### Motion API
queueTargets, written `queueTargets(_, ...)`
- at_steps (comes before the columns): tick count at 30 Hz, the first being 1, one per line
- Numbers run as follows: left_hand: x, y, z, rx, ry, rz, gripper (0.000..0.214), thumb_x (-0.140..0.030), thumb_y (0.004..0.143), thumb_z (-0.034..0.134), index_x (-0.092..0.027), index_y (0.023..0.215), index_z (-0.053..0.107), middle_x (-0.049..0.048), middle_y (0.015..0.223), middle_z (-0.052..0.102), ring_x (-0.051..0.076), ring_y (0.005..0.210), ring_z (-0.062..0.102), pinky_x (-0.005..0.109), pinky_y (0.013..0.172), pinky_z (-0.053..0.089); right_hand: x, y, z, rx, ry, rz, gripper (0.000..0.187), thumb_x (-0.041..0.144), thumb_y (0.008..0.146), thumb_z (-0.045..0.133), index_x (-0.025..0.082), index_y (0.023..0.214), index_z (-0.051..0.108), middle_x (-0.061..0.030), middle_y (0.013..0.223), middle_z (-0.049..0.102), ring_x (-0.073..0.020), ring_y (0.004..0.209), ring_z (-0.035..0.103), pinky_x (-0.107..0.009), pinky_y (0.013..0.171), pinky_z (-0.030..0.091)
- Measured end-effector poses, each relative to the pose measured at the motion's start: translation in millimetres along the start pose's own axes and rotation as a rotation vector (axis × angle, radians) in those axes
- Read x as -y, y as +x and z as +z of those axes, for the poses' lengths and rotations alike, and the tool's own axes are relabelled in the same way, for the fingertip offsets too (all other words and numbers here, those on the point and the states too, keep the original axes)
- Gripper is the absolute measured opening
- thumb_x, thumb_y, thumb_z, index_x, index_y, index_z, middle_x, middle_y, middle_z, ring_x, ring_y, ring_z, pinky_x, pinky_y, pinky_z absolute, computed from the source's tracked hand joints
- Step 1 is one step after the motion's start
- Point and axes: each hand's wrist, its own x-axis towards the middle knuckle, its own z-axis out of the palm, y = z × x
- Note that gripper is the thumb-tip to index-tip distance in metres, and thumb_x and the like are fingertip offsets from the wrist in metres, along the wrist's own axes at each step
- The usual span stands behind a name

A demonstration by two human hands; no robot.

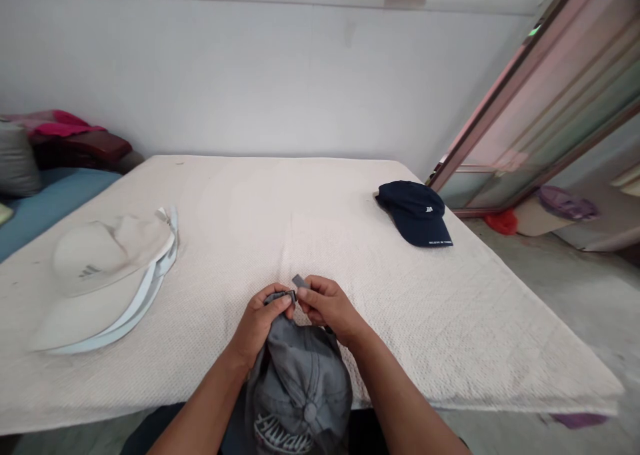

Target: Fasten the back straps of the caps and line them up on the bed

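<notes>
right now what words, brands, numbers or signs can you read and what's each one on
"Alway", any further letters unclear: gray cap
Monogram, too small to read surely: navy cap
White lettering, too small: navy cap's brim
Slanted-bar logo, no readable letters: off-white cap

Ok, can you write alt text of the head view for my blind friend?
A person's left hand and right hand pinch the strap of a gray cap over a pale cloth's near edge. Stacked pale caps lie at left, a navy cap at right.
</notes>
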Motion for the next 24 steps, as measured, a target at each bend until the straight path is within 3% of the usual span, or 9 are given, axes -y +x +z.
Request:
queueTargets(5, -0.3, -0.6, -1.0, -0.04, -0.079, -0.037, 0.016, -0.03, 0.072, 0.068, -0.017, 0.078, 0.061, -0.0022, 0.06, 0.058, 0.008, 0.047, 0.047, 0.018, 0.044, 0.034, 6.0, -5.6, -6.4, 0.059, 0.055, -0.016, 0.03, 0.043, 0.087, 0.051, 0.015, 0.08, 0.058, 0.0046, 0.058, 0.045, -0.0032, 0.04, 0.026, -0.02, 0.039, 0.014)
queueTargets(8, 0.0, -1.5, -1.4, 0.02, -0.109, -0.029, 0.014, -0.029, 0.076, 0.065, -0.016, 0.074, 0.06, -0.0025, 0.059, 0.057, 0.008, 0.047, 0.047, 0.019, 0.045, 0.034, 6.8, -7.6, -7.9, 0.145, 0.052, 0.014, 0.034, 0.044, 0.089, 0.048, 0.014, 0.079, 0.059, 0.0051, 0.057, 0.044, -0.003, 0.039, 0.024, -0.02, 0.038, 0.013)
queueTargets(13, 1.2, -1.7, -1.0, 0.097, -0.156, -0.005, 0.012, -0.025, 0.08, 0.062, -0.015, 0.073, 0.059, 0.0, 0.061, 0.059, 0.012, 0.056, 0.054, 0.022, 0.056, 0.041, 5.2, -7.5, -6.8, 0.203, 0.012, 0.096, 0.032, 0.044, 0.086, 0.054, 0.014, 0.074, 0.059, 0.0053, 0.055, 0.043, -0.0035, 0.039, 0.027, -0.019, 0.036, 0.016)
queueTargets(21, 6.1, -0.2, -3.6, 0.091, -0.284, -0.058, 0.005, -0.02, 0.076, 0.064, -0.016, 0.078, 0.063, -0.0005, 0.055, 0.058, 0.015, 0.059, 0.059, 0.026, 0.063, 0.047, 5.2, -7.4, -7.1, 0.228, 0.014, 0.161, 0.031, 0.044, 0.083, 0.058, 0.014, 0.073, 0.059, 0.0041, 0.058, 0.047, -0.0038, 0.04, 0.03, -0.019, 0.036, 0.018)
queueTargets(24, 5.0, -0.6, -3.5, 0.044, -0.271, -0.075, 0.009, -0.022, 0.073, 0.066, -0.016, 0.079, 0.062, -0.002, 0.052, 0.057, 0.012, 0.052, 0.055, 0.022, 0.056, 0.045, 5.0, -7.1, -5.9, 0.212, 0.017, 0.149, 0.031, 0.044, 0.082, 0.06, 0.016, 0.071, 0.056, 0.0052, 0.058, 0.046, -0.0033, 0.039, 0.029, -0.019, 0.036, 0.018)
